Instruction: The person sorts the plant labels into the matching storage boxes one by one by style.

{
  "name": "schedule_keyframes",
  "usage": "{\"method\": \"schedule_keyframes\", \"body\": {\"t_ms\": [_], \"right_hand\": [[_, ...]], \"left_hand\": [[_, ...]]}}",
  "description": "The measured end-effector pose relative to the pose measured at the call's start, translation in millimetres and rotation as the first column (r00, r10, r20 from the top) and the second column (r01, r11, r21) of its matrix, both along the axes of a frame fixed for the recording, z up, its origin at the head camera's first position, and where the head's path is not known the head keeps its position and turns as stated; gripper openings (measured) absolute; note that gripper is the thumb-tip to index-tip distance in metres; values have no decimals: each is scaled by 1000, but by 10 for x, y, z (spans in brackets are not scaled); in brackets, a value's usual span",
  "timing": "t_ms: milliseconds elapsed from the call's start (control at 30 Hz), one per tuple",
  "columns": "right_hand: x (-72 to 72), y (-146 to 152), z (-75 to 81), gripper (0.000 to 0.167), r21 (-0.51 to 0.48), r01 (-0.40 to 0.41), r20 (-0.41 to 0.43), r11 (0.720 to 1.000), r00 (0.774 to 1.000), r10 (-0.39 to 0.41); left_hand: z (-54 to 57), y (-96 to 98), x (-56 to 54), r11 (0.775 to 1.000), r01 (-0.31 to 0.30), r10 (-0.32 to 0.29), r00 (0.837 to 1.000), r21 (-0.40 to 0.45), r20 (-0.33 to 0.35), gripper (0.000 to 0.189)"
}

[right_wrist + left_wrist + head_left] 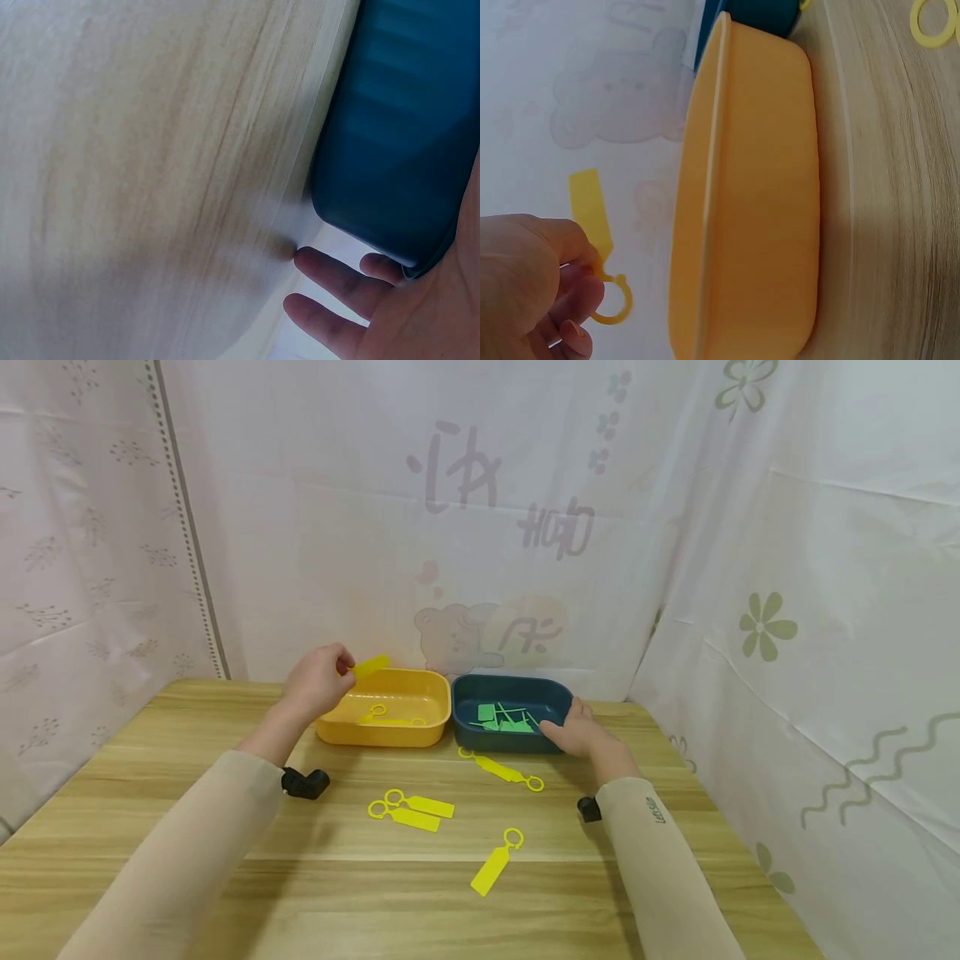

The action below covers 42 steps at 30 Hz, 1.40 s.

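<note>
In the head view my left hand (318, 678) is above the left end of the yellow bin (437, 735). It pinches a flat yellow ring tag (591, 206) between thumb and fingers, and the tag's open ring hangs below the fingertips in the left wrist view. Yellow tags (375, 714) lie inside that bin. My right hand (583, 732) rests against the right end of the dark teal bin (517, 742), thumb by the front rim. Its other fingers extend loosely past the bin's end in the right wrist view. Green tags (504, 720) lie in the teal bin.
Both bins stand side by side at the back of the wooden table (337, 885), before a patterned curtain (322, 527). Yellow tags lie in front: a pair (416, 817), a single tag (491, 870), and a strip with a ring at each end (498, 768).
</note>
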State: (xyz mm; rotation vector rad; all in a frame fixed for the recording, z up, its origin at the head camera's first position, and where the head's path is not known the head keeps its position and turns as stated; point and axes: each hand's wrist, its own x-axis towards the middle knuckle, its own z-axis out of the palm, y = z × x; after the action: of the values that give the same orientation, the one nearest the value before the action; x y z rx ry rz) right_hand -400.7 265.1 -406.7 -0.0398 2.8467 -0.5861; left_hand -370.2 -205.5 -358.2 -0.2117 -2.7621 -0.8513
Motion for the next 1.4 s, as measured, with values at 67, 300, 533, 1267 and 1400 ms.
{"method": "schedule_keyframes", "body": {"t_ms": [67, 300, 533, 1267, 1400], "right_hand": [[1, -2, 0, 111, 1, -1, 0, 1000, 1000, 1], [-2, -22, 2, 111, 3, -7, -4, 1000, 1000, 7], [16, -28, 11, 110, 3, -9, -6, 1000, 1000, 9], [6, -7, 17, 112, 7, 25, 26, 1000, 999, -25], [0, -3, 17, 111, 4, 27, 27, 1000, 999, -27]], "left_hand": [[-14, -20, -12, 1000, -9, 9, 1000, -1, 10, 31], [-87, -56, -11, 1000, -19, 19, 1000, -19, 23, 32], [-127, -38, -1, 1000, -13, 13, 999, -10, 32, 33], [-135, 416, 187, 969, 240, -242, 970, -62, -25, 21], [-136, 535, 275, 935, 345, -345, 939, -85, 17, 20]]}}
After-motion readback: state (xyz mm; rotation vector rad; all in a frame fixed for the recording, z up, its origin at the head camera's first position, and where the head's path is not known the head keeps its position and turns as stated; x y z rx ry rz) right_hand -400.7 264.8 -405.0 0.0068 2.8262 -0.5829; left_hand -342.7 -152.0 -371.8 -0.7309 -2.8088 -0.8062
